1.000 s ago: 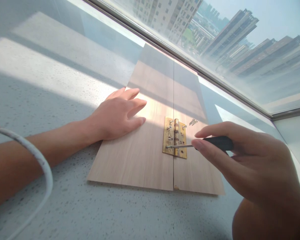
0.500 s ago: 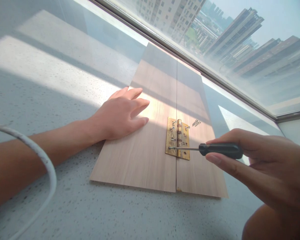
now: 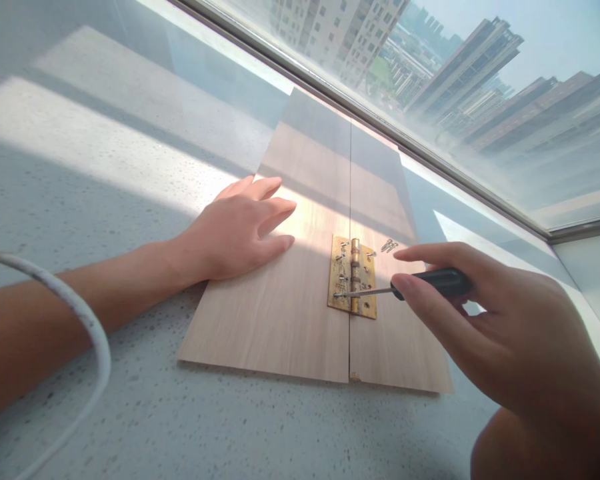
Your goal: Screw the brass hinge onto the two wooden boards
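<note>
My left hand (image 3: 245,230) lies flat with fingers spread on the left wooden board (image 3: 270,320). In my right hand (image 3: 500,320) is a screwdriver (image 3: 437,283) with a black handle, its thumb low on the grip and the index finger stretched along above. The shaft points left across a brass hinge (image 3: 355,267), and its tip meets a screw (image 3: 339,295) at the lower left of the hinge. Several other screws stick up from the hinge leaves. The hinge bridges the seam between the left board and the right wooden board (image 3: 400,360).
Several loose screws (image 3: 389,246) lie on the right board above the hinge. A white cable (image 3: 97,340) curves over my left forearm. Under the boards is a speckled pale countertop (image 3: 130,413). A window frame (image 3: 290,63) runs along the back, with buildings outside.
My right hand has shifted left and its index finger has extended past the handle. The screwdriver's handle end sits slightly higher, with the tip still at the same screw. My left hand stays put.
</note>
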Tool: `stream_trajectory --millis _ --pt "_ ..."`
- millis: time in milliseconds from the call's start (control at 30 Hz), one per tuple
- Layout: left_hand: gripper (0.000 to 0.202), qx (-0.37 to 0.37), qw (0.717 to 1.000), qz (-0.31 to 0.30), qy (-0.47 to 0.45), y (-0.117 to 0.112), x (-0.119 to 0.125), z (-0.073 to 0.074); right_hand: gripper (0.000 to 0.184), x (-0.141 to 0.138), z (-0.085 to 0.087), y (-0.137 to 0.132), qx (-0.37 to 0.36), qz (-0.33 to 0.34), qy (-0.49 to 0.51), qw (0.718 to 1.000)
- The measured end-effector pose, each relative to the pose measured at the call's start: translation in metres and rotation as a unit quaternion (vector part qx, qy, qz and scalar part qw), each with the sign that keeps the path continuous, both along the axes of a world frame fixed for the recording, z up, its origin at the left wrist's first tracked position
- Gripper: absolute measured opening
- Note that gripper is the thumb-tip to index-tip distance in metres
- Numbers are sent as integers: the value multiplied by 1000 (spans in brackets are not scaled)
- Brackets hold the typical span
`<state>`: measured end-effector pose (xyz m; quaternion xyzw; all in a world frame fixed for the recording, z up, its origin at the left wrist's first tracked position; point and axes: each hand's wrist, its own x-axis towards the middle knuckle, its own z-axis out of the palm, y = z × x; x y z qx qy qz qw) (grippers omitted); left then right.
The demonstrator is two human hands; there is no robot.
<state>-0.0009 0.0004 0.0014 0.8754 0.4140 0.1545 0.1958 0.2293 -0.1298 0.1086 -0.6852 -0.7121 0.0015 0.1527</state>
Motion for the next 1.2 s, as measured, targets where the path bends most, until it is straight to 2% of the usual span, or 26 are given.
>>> stream_trajectory --millis 100,200,333,633,667,800,900,1033,1133,1200 --pt "53 -11 1000 6 9 0 0 2 8 1 -1 0 22 59 16 998" --pt "54 -20 1000 11 12 0 0 3 7 5 3 -3 -24 107 51 993" --pt "51 -27 1000 8 10 -1 0 3 13 13 10 -12 -76 84 88 990" --pt "53 -21 1000 20 -4 -1 1 -1 8 26 7 -9 -50 77 40 995" --pt "53 -24 1000 18 1 -1 1 0 9 26 7 -8 -51 77 30 995" --pt "54 -28 999 13 8 0 0 2 39 21 9 -5 -40 56 -41 997" --pt "54 -24 1000 17 1 0 0 1 46 15 8 -4 -23 50 -77 995" --pt "53 -13 1000 6 -4 1 0 -1 23 14 2 -4 -13 87 -24 996" --pt "52 -11 1000 7 -3 1 0 0 13 15 0 -5 3 109 42 993" --pt "50 -14 1000 8 1 0 0 1 6 18 1 -5 -16 126 81 989"
